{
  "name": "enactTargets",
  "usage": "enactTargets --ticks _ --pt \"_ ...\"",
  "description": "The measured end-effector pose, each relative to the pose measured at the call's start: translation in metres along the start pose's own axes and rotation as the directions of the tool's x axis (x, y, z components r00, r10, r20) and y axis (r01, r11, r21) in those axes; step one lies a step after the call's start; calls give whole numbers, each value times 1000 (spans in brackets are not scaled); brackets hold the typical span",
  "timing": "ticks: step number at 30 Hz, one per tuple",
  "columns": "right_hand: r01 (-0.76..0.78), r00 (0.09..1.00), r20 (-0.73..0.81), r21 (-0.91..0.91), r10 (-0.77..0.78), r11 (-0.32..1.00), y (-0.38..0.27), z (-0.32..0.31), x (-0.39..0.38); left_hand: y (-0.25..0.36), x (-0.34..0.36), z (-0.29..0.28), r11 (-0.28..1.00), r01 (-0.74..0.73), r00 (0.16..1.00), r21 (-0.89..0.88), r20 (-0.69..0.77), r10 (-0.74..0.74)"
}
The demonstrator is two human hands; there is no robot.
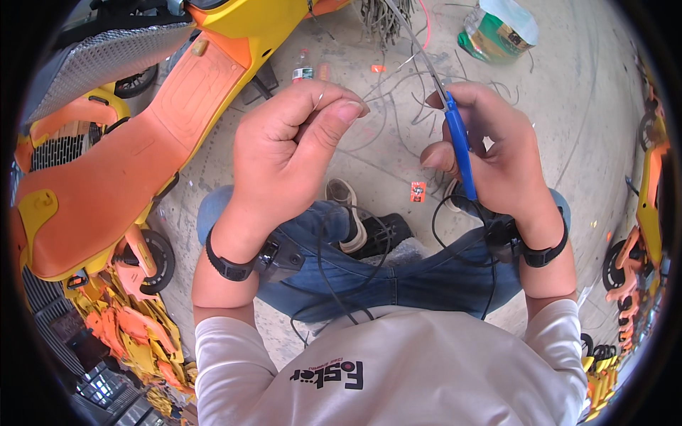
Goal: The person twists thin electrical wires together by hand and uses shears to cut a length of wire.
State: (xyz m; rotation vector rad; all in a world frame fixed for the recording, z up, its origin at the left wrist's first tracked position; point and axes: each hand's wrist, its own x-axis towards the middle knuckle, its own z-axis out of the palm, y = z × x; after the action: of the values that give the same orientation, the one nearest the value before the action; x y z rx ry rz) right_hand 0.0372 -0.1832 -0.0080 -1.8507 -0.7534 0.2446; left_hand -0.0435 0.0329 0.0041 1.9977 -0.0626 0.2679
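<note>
My left hand (284, 145) is closed in a pinch, thumb against forefinger, on a thin pale wire (389, 86). A short bit of the wire shows above the knuckles, and the rest slants up toward the right. In my right hand (497, 145) is a slim tool with a blue handle (460, 145) and a narrow metal end, pointing up and away. Its exact kind cannot be made out. A grey cable (408, 28) runs down from the top edge to the tool's metal end; whether they touch is unclear. Both hands are raised above my knees, apart from each other.
A large orange and yellow ride-on vehicle (163, 117) fills the left. Cable strands (383, 20), a plastic bottle (303, 65), a green and white bag (497, 32) and a small orange packet (418, 192) lie on the floor. Black cords (323, 259) hang by my wrists. Orange-yellow parts (135, 323) are piled lower left.
</note>
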Motion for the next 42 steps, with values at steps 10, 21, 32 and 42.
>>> enactTargets --ticks 10,21,32,42 --pt "-17 999 32 98 14 995 1 0 -1 5 -1 -5 996 34 999 86 32 -37" --pt "-102 993 75 232 87 967 -7 -1 -2 0 0 -3 998 -53 998 27 -45 54" --pt "-41 998 50 210 31 977 -1 1 -2 -1 -2 -5 999 -53 998 12 -43 54" --pt "52 820 -546 376 175 925 28 -80 22 -21 -3 -5 997 79 994 -6 -81 -79"
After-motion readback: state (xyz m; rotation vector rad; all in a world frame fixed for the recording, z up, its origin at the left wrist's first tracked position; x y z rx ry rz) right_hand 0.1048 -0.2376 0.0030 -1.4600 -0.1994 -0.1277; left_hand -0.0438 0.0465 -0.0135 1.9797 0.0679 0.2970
